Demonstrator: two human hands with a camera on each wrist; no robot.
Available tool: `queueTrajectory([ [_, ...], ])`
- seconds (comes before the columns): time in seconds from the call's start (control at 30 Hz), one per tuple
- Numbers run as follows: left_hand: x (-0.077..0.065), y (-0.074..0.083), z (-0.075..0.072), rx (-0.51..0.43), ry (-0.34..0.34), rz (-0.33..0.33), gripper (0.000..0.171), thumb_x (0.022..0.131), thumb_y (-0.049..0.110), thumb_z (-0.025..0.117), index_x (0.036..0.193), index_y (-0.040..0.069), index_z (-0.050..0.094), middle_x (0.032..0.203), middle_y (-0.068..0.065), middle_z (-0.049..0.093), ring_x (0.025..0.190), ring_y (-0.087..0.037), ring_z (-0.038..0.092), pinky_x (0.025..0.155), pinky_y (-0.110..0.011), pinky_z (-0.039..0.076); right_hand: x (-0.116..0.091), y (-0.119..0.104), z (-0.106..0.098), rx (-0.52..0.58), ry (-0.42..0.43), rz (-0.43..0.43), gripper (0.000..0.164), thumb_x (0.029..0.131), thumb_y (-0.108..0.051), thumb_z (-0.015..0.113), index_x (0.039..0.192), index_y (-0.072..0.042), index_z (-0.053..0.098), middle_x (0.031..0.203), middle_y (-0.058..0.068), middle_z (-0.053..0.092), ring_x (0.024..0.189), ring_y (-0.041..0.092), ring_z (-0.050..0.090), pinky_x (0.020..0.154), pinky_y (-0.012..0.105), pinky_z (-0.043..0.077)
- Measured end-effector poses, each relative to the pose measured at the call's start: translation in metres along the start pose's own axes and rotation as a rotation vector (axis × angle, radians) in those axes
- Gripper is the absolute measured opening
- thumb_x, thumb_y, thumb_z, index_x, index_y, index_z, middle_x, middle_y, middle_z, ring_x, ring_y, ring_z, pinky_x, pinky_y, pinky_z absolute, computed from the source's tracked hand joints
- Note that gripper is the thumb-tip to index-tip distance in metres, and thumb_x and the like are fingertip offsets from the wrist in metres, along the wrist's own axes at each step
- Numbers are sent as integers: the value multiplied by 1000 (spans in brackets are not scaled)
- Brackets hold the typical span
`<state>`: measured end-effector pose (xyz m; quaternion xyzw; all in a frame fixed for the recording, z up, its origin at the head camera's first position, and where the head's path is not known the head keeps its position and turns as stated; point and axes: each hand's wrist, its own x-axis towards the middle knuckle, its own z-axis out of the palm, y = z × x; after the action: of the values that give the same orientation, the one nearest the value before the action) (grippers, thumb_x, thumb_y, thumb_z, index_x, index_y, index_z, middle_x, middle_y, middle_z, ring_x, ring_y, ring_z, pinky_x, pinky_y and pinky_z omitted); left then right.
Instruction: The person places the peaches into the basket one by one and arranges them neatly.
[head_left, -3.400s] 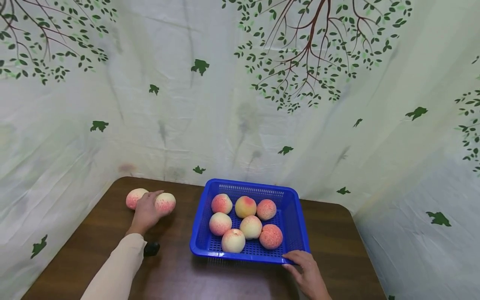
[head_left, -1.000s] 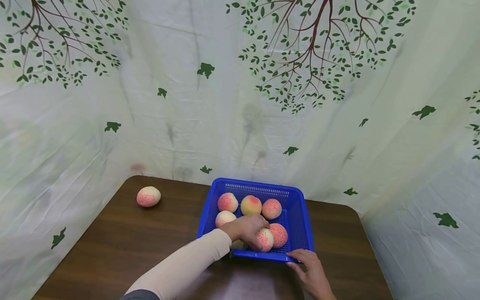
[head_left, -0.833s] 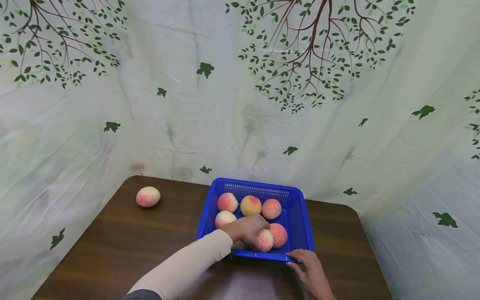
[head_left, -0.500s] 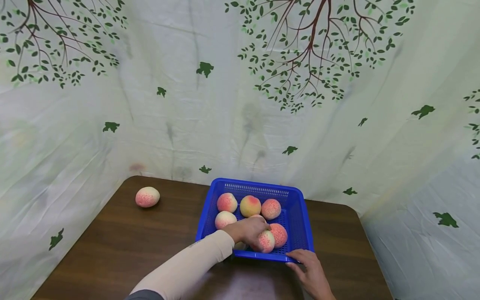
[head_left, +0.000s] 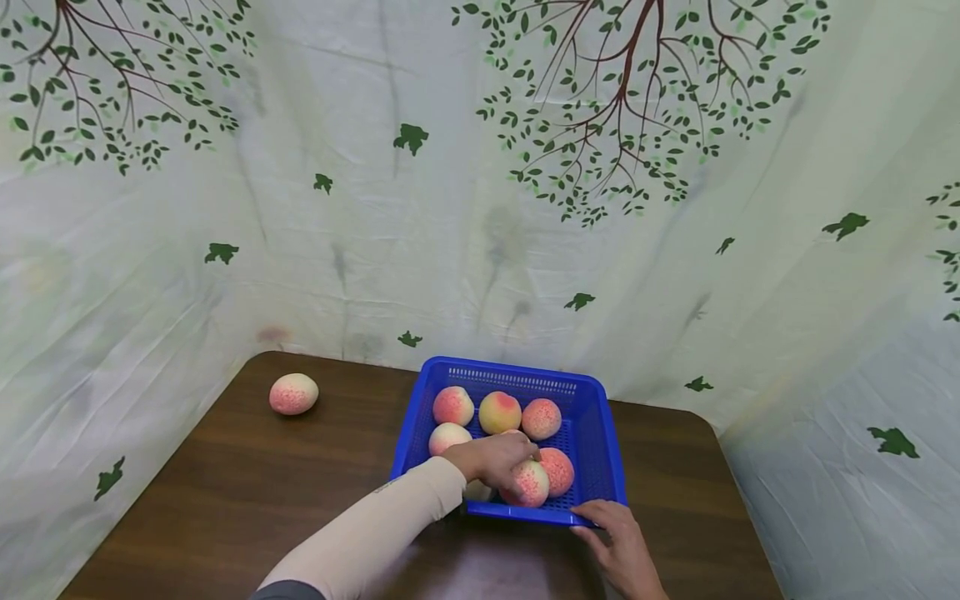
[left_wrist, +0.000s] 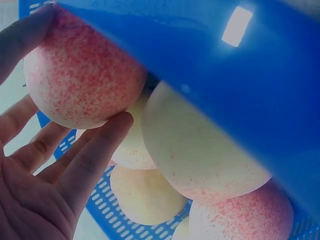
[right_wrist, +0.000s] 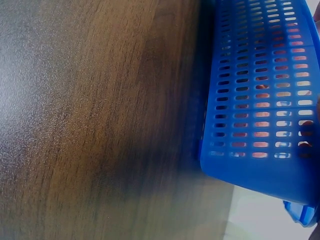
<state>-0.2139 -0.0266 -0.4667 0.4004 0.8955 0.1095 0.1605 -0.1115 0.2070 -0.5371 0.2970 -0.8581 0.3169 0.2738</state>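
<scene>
In the head view, my left hand (head_left: 491, 460) is inside a blue plastic basket (head_left: 525, 514), its thumb and fingers round a pink-speckled peach (head_left: 529, 483) near the front wall. The left wrist view shows that peach (left_wrist: 82, 75) between the thumb and the fingertips of my left hand (left_wrist: 47, 185), close to the other fruit. My right hand (head_left: 621, 546) pinches the basket's rim at its near right corner. Several more peaches, among them a yellow one (head_left: 499, 412), lie in the basket; my left hand partly covers some. The right wrist view shows the slotted basket wall (right_wrist: 255, 167).
One pink-and-cream peach (head_left: 294, 393) lies on the brown wooden table (head_left: 225, 492), left of the basket. A pale cloth (head_left: 450, 217) printed with branches and leaves hangs behind and beside the table.
My left hand has carried one of the two left-hand peaches from the table into the basket. During the last second it has hardly moved. My right hand has stayed on the rim.
</scene>
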Motion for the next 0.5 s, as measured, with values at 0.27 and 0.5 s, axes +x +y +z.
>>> queueTrajectory([
  [0.27,2,6,0,-2,27,-11,46,75,34,80,113,15,64,100,6,61,90,-7,52,86,-18,45,0,3,0,10,2,-13,33,63,0,83,94,-8,73,91,-3,70,84,16,62,81,27,41],
  [0.5,7,3,6,56,18,2,46,76,35,80,115,14,64,101,5,64,91,-6,55,89,-18,44,-1,4,1,15,0,-14,34,63,-1,83,94,-8,73,92,-3,70,84,17,62,81,27,41],
])
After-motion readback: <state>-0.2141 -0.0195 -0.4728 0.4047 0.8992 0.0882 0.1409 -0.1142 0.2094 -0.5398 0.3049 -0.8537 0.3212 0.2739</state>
